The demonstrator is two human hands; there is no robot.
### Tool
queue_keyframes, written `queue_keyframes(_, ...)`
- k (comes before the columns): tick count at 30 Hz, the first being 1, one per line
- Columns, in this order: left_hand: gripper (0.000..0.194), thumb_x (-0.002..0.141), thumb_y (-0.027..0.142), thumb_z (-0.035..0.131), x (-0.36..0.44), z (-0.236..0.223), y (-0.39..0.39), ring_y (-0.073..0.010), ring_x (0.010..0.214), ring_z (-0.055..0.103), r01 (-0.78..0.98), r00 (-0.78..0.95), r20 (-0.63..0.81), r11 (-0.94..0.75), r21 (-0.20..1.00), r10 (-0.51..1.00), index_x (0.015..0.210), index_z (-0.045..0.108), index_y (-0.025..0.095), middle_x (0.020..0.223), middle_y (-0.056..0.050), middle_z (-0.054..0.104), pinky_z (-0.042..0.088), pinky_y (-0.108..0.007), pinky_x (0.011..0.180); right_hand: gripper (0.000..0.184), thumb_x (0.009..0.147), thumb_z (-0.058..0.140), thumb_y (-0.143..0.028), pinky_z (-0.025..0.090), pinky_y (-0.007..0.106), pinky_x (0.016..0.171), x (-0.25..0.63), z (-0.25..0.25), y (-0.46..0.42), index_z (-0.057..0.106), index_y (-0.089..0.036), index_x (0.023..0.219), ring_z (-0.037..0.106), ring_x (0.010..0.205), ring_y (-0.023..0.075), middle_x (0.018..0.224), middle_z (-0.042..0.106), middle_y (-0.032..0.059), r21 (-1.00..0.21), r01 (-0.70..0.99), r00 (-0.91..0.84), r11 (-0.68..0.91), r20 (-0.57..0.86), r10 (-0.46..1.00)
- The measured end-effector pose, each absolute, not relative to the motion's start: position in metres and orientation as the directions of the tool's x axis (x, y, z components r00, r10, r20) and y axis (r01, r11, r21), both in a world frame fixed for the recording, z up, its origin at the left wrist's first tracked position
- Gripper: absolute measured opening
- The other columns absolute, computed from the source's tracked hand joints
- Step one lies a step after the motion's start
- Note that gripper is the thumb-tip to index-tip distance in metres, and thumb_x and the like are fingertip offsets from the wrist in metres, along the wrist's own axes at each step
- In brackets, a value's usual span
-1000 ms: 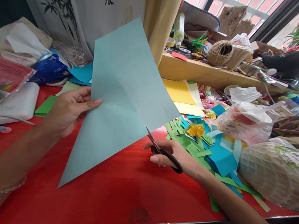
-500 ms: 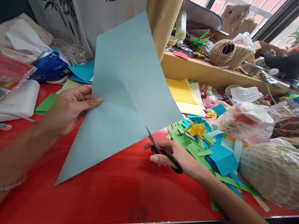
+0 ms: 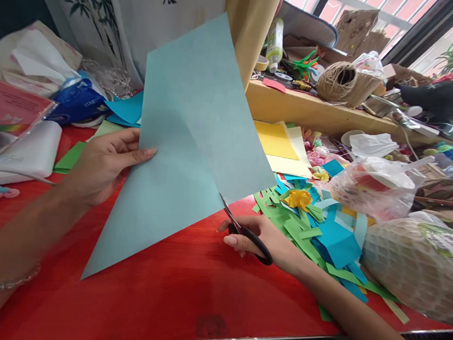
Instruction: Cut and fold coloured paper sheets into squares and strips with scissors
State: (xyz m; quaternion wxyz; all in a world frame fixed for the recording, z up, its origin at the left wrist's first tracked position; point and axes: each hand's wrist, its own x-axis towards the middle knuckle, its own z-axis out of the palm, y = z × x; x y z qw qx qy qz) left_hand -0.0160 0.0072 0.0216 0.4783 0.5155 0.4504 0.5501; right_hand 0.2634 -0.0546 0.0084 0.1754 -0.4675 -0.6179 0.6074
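Note:
A large sheet of pale blue paper [image 3: 182, 133] is held up, tilted, above the red table [image 3: 150, 291]. My left hand [image 3: 110, 167] pinches its left edge, thumb in front and fingers behind. In my right hand [image 3: 256, 237] is a pair of scissors [image 3: 250, 239] with black handles, fingers wrapped round the grips. The blades meet the paper's lower edge, where a cut or crease line runs up to the left; the blades look nearly closed there.
Green and blue paper scraps [image 3: 301, 230] lie right of my right hand, beside a yellow paper flower [image 3: 298, 198]. Yellow sheets [image 3: 277, 140] rest behind. A netted bundle [image 3: 417, 268] and plastic bag [image 3: 377, 184] crowd the right. Green paper [image 3: 69, 157] and a white box [image 3: 31, 154] sit left.
The paper's top corner has shifted slightly up and right, and its lower left tip slightly left. Lately the scissors have moved a little left. Both hands keep their holds.

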Motion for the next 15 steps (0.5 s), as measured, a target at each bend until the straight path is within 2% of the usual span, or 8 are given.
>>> queue_keyframes(11, 0.027, 0.069, 0.021, 0.074, -0.0157, 0.02, 0.0072, -0.014, 0.075, 0.066, -0.036, -0.046, 0.16, -0.162, 0.986, 0.986, 0.095, 0.069, 0.022, 0.09, 0.0, 0.071, 0.057, -0.021, 0.062, 0.032, 0.071, 0.069, -0.044, 0.034, 0.02, 0.046, 0.2613, 0.0047, -0.0578, 0.065, -0.016, 0.088, 0.047, 0.052, 0.0075, 0.059, 0.049, -0.0042, -0.927, 0.329, -0.482, -0.181, -0.33, 0.812)
queue_keyframes(15, 0.028, 0.068, 0.02, 0.074, -0.0157, 0.0202, 0.0073, -0.013, 0.075, 0.066, -0.052, -0.07, 0.142, -0.145, 0.988, 0.987, 0.096, 0.069, 0.021, 0.091, -0.001, 0.071, 0.056, -0.017, 0.062, 0.032, 0.073, 0.068, -0.045, 0.034, 0.019, 0.046, 0.2606, 0.0065, -0.0582, 0.065, -0.015, 0.085, 0.048, 0.054, 0.0078, 0.062, 0.051, -0.0025, -0.924, 0.319, -0.488, -0.209, -0.349, 0.8)
